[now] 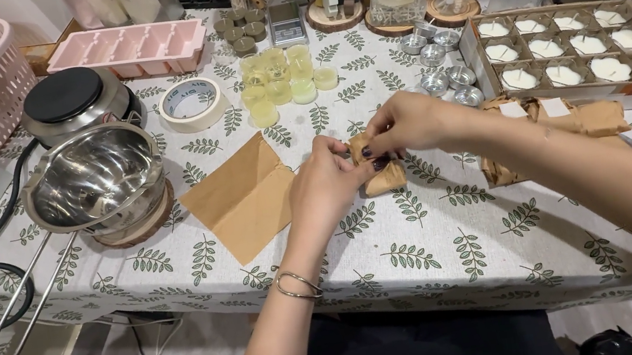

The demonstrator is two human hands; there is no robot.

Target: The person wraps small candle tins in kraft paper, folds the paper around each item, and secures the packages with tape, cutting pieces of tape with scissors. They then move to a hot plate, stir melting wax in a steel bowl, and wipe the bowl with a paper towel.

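Holding a small parcel (382, 172) wrapped in brown paper, both hands meet near the middle of the tabletop (444, 250), which is covered by a white cloth printed with green leaf sprigs. The left hand (327, 186) is curled closed around the parcel's left side, with a thin bangle (297, 285) on that wrist. The right hand (404, 124) comes in from above, its fingertips pinched shut on the paper's upper edge (the fold itself is hidden beneath the fingers). Just left of the hands lies a flat, creased sheet of brown paper (244, 198). Further left, a steel pouring pot (95, 181) with a long wire handle rests on a wooden coaster, and behind it stands an electric hotplate (75, 101). A roll of tape (190, 103) lies beside a cluster of pale yellow candles (280, 78). To the right, a cardboard tray (573, 85) holds white candles in compartments, with several wrapped brown parcels (566, 119) in front of it.
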